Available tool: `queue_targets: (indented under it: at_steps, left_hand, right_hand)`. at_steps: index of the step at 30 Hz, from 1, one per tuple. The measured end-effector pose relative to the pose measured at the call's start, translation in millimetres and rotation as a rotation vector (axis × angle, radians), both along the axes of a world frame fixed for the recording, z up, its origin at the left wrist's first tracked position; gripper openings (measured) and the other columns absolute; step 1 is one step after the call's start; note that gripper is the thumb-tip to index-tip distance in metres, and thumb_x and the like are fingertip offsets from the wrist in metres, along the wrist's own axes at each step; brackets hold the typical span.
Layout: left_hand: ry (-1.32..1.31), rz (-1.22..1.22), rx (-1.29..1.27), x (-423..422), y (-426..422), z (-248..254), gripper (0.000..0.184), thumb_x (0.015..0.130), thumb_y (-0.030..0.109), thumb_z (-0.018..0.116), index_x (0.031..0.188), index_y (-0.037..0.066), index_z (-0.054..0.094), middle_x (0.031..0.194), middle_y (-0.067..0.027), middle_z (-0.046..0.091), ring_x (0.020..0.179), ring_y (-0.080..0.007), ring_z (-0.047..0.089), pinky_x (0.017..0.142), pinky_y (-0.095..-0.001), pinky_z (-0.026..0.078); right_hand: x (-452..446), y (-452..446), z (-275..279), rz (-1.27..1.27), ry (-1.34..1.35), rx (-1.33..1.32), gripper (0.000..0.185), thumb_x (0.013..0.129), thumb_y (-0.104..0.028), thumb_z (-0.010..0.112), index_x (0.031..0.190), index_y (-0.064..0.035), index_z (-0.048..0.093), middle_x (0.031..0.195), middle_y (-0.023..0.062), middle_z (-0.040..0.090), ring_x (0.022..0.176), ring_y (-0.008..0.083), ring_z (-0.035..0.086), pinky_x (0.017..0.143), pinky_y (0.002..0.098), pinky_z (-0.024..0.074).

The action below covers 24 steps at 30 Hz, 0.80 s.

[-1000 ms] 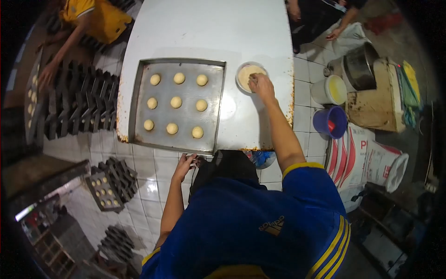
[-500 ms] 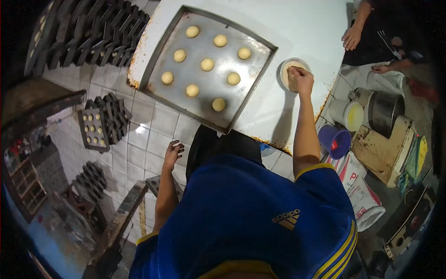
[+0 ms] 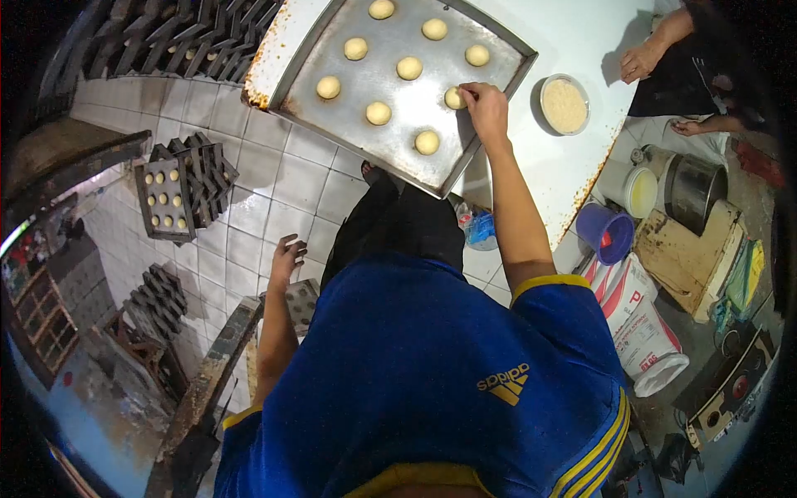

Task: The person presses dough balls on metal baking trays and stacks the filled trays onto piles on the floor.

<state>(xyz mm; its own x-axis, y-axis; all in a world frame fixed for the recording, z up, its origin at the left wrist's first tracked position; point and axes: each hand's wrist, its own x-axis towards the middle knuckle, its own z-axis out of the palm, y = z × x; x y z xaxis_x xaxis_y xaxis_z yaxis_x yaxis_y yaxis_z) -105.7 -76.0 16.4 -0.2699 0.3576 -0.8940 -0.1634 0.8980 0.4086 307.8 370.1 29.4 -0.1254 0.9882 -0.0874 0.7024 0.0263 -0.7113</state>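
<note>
A metal tray [image 3: 357, 149] with several round pale dough balls [image 3: 409, 68] lies on the white table [image 3: 573, 50]. My right hand [image 3: 488, 112] is over the tray's right part, its fingertips pinched at a dough ball [image 3: 454, 98] and partly covering it. Whether the fingers hold anything small cannot be seen. To the right of the tray stands a bowl of pale crumbs [image 3: 564, 105]. My left hand [image 3: 287, 256] hangs beside my body above the tiled floor, fingers apart and holding nothing.
Another person's hand [image 3: 643, 60] rests at the table's right edge. Stacked trays [image 3: 170, 199] stand on the floor at left. Right of the table are a white bucket [image 3: 641, 192], a purple bucket [image 3: 604, 236], a metal pot [image 3: 696, 195] and a sack [image 3: 639, 332].
My right hand has left the crumb bowl and moved left to a dough ball on the tray. My left hand, earlier near the tray's front edge, is now lower and farther left. The view has turned.
</note>
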Motion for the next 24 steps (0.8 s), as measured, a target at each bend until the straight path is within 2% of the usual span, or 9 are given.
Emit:
queue_targets:
  at_steps: [2, 5, 6, 9, 12, 14, 17, 19, 24]
  left_hand:
    - [0.009, 0.053, 0.051, -12, -7, 7, 0.046, 0.101, 0.026, 0.059, 0.144, 0.013, 0.05, 0.126, -0.0126, 0.068, 0.114, -0.0244, 0.067, 0.091, -0.0443, 0.053]
    - [0.04, 0.04, -0.003, -26, -21, 3, 0.047, 0.1, 0.027, 0.062, 0.143, 0.014, 0.051, 0.125, -0.0129, 0.068, 0.113, -0.0257, 0.068, 0.091, -0.0452, 0.053]
    - [0.042, 0.048, -0.01, -32, -31, -2, 0.047, 0.1, 0.027, 0.062, 0.143, 0.014, 0.051, 0.125, -0.013, 0.068, 0.113, -0.0264, 0.068, 0.091, -0.0459, 0.053]
    - [-0.006, 0.026, -0.023, -42, -51, -12, 0.049, 0.1, 0.03, 0.064, 0.143, 0.013, 0.05, 0.124, -0.0137, 0.068, 0.113, -0.0281, 0.068, 0.091, -0.0483, 0.053]
    - [-0.04, 0.007, -0.044, -45, -64, -18, 0.049, 0.1, 0.029, 0.063, 0.144, 0.012, 0.049, 0.124, -0.0138, 0.068, 0.113, -0.0287, 0.068, 0.091, -0.0491, 0.053]
    - [-0.053, -0.003, -0.078, -52, -66, -23, 0.048, 0.101, 0.026, 0.063, 0.145, 0.013, 0.048, 0.124, -0.014, 0.068, 0.113, -0.0291, 0.068, 0.091, -0.0496, 0.054]
    - [-0.007, 0.003, -0.072, -50, -64, -21, 0.047, 0.101, 0.028, 0.061, 0.144, 0.013, 0.049, 0.126, -0.014, 0.067, 0.115, -0.0284, 0.067, 0.091, -0.0474, 0.054]
    - [-0.004, -0.02, -0.073, -51, -58, -15, 0.047, 0.101, 0.028, 0.06, 0.144, 0.013, 0.049, 0.127, -0.0136, 0.067, 0.115, -0.0281, 0.067, 0.092, -0.0467, 0.054]
    - [0.044, -0.045, -0.084, -50, -52, -5, 0.047, 0.101, 0.026, 0.057, 0.145, 0.013, 0.049, 0.128, -0.0127, 0.067, 0.117, -0.0256, 0.066, 0.093, -0.0445, 0.053]
  right_hand:
    - [1, -7, -23, 0.207, -0.33, 0.313, 0.02, 0.092, -0.022, 0.071, 0.103, -0.0073, 0.08, 0.101, 0.0127, 0.077, 0.09, 0.0335, 0.069, 0.08, 0.0417, 0.0544]
    - [-6, -27, -23, 0.271, -0.519, 0.314, 0.031, 0.095, -0.029, 0.066, 0.118, -0.0099, 0.074, 0.118, 0.0089, 0.073, 0.1, 0.0298, 0.064, 0.086, 0.0441, 0.0511]
    - [-12, -39, -18, 0.27, -0.521, 0.313, 0.031, 0.095, -0.029, 0.066, 0.118, -0.0099, 0.074, 0.118, 0.0089, 0.073, 0.1, 0.0298, 0.064, 0.086, 0.0441, 0.0511]
    - [-30, -70, -13, 0.188, -0.675, 0.323, 0.056, 0.099, -0.043, 0.059, 0.145, -0.0117, 0.057, 0.141, 0.0043, 0.062, 0.121, 0.0296, 0.057, 0.101, 0.0509, 0.0443]
    - [-18, -71, -18, 0.189, -0.569, 0.339, 0.056, 0.1, -0.044, 0.057, 0.146, -0.0113, 0.056, 0.139, 0.0074, 0.063, 0.123, 0.0314, 0.058, 0.101, 0.0503, 0.0453]
    - [7, -48, -3, 0.048, -0.244, 0.372, 0.043, 0.1, -0.034, 0.062, 0.134, -0.0081, 0.064, 0.124, 0.0159, 0.069, 0.115, 0.0379, 0.061, 0.098, 0.0509, 0.0468]
    - [83, -15, -4, -0.358, -0.309, 0.429, 0.034, 0.092, -0.023, 0.071, 0.117, 0.0007, 0.071, 0.109, 0.022, 0.07, 0.102, 0.0416, 0.065, 0.091, 0.0499, 0.0507]
    - [121, -3, -1, -0.47, -0.592, 0.313, 0.028, 0.088, -0.023, 0.073, 0.107, -0.003, 0.077, 0.103, 0.024, 0.073, 0.095, 0.0414, 0.069, 0.085, 0.0521, 0.0552]
    - [165, 23, -20, -0.395, -0.711, 0.052, 0.027, 0.09, -0.03, 0.068, 0.096, -0.006, 0.08, 0.095, 0.0242, 0.075, 0.091, 0.0429, 0.073, 0.08, 0.0527, 0.0592]
